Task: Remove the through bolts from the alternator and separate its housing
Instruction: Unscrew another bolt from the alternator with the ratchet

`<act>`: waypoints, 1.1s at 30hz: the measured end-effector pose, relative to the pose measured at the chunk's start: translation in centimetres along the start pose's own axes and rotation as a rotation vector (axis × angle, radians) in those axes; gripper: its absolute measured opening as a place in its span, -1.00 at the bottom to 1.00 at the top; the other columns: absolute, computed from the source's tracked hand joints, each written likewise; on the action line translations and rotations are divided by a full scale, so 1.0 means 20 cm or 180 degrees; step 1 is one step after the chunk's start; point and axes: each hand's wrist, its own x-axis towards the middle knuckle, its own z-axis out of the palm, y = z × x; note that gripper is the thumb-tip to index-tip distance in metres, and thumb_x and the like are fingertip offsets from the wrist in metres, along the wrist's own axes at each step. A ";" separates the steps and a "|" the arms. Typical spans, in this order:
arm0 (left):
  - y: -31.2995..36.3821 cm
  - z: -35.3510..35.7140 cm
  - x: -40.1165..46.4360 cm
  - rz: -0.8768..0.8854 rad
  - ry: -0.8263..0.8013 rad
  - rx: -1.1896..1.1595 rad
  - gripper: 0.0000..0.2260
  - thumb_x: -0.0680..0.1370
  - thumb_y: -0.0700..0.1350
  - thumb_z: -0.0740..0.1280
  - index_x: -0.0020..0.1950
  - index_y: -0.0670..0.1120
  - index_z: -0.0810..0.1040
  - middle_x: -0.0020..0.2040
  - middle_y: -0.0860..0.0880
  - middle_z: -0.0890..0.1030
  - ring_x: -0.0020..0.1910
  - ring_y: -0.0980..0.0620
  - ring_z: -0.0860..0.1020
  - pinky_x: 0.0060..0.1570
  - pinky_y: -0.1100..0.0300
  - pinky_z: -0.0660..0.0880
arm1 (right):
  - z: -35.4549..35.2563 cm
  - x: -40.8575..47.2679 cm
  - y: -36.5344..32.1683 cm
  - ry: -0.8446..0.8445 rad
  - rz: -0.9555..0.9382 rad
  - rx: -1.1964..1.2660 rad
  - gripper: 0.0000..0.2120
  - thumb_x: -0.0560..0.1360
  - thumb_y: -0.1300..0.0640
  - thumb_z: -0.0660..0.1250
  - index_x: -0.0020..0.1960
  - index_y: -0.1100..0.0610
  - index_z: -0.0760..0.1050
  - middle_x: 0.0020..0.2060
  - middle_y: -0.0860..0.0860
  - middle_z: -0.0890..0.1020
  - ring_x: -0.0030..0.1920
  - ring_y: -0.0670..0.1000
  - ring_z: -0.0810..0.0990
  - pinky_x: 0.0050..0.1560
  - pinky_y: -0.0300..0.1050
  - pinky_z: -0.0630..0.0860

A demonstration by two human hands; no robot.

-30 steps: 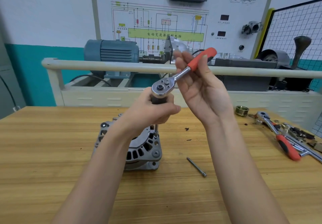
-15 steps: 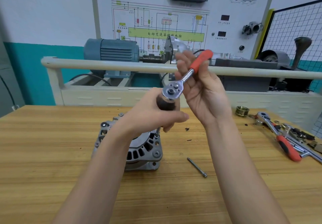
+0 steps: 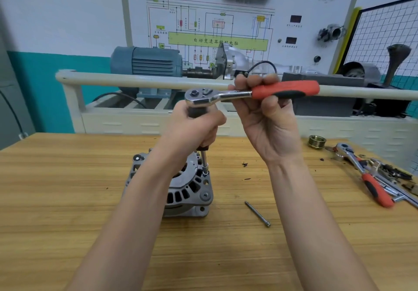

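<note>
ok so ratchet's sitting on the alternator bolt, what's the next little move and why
Probably swing the ratchet handle with the right hand while the left hand steadies the extension: the socket sits on a bolt in the alternator, and only one through bolt lies loose on the table.

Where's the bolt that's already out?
In the head view the loose bolt lies flat on the bench, just right of the alternator and left of the right forearm.

Head view, forward-down, close over workbench (image 3: 67,200)
</note>
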 end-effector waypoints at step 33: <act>0.02 0.05 -0.05 0.0274 -0.0715 0.0215 -0.65 0.42 -0.24 0.34 -0.52 0.02 0.37 -0.57 0.09 0.32 -0.59 0.10 0.25 -0.50 0.32 0.25 | -0.02 0.01 -0.01 0.0617 0.0405 0.0505 -0.82 0.38 0.25 0.38 -0.08 0.34 0.62 -0.16 0.19 0.68 -0.12 0.12 0.70 -0.12 -0.03 0.64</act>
